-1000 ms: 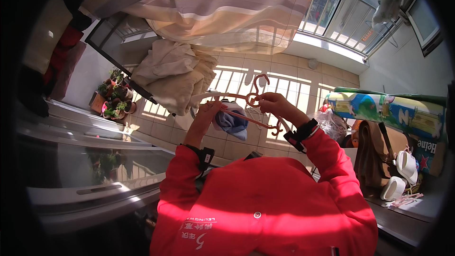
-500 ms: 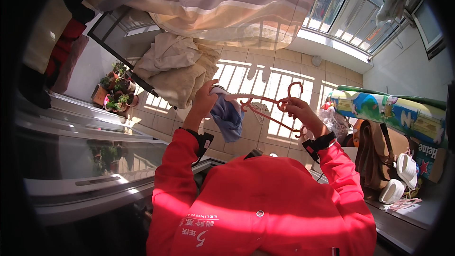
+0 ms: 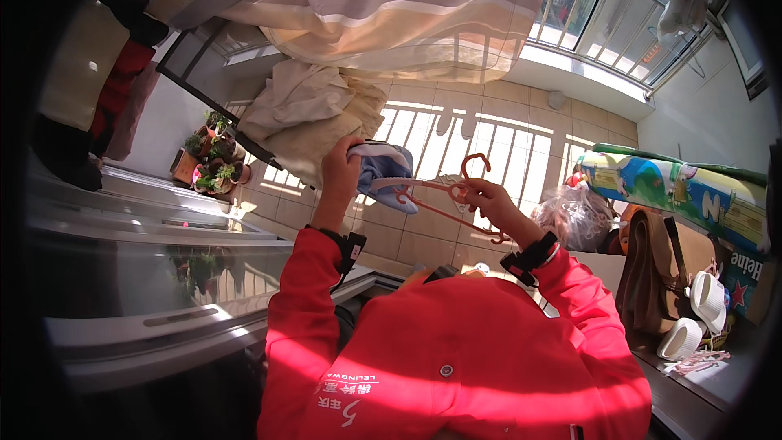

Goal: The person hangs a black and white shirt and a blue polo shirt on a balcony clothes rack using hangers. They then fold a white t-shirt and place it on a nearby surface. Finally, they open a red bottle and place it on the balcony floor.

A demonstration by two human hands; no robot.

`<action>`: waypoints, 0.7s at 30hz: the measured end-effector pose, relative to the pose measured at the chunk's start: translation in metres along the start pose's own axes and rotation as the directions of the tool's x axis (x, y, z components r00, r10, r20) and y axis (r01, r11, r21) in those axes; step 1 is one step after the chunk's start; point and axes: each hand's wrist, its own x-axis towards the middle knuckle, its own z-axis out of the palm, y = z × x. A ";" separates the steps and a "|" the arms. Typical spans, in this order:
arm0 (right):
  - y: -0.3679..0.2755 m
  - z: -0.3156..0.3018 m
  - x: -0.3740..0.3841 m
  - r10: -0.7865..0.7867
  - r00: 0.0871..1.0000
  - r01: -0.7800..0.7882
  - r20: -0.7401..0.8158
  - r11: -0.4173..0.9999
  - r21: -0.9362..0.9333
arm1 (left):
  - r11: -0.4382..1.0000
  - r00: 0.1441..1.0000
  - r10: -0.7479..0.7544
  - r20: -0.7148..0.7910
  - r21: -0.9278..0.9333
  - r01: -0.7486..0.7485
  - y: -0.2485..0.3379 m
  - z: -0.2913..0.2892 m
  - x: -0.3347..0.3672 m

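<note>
My left hand (image 3: 340, 165) is raised and grips a small blue and white garment (image 3: 389, 173) by its upper edge. My right hand (image 3: 491, 202) holds an orange-red plastic hanger (image 3: 446, 200) by its body, hook upward. One arm of the hanger reaches left and touches the underside of the garment. Both arms wear red sleeves and a dark wrist strap.
A striped cloth (image 3: 407, 8) hangs overhead, and a beige cloth (image 3: 305, 114) drapes over a dark rack. Potted plants (image 3: 208, 163) stand at the left on the tiled floor (image 3: 423, 240). At the right lie a colourful rolled mat (image 3: 676, 187), a brown bag (image 3: 648, 277) and a plastic bag (image 3: 577, 216).
My hands were close together around the garment; the right hand drew the hanger out to the right, then back a little. The left hand lifted the garment slightly.
</note>
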 end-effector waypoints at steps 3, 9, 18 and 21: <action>-0.004 0.015 0.010 -0.166 0.982 0.165 -0.094 0.986 -0.026 | 0.999 1.000 0.019 -0.024 0.037 -0.018 -0.001 0.005 0.001; 0.006 0.056 0.048 -0.365 0.913 0.341 -0.180 0.928 -0.153 | 0.999 0.997 0.054 -0.047 0.005 -0.053 0.029 0.036 -0.003; -0.011 0.057 0.075 -0.273 0.944 0.316 -0.183 0.907 0.280 | 0.966 0.985 0.172 -0.021 -0.195 -0.173 0.095 0.053 -0.018; -0.021 0.044 0.075 -0.413 0.906 0.422 -0.089 0.873 0.243 | 0.941 0.941 0.338 0.014 -0.028 -0.338 0.085 0.021 0.007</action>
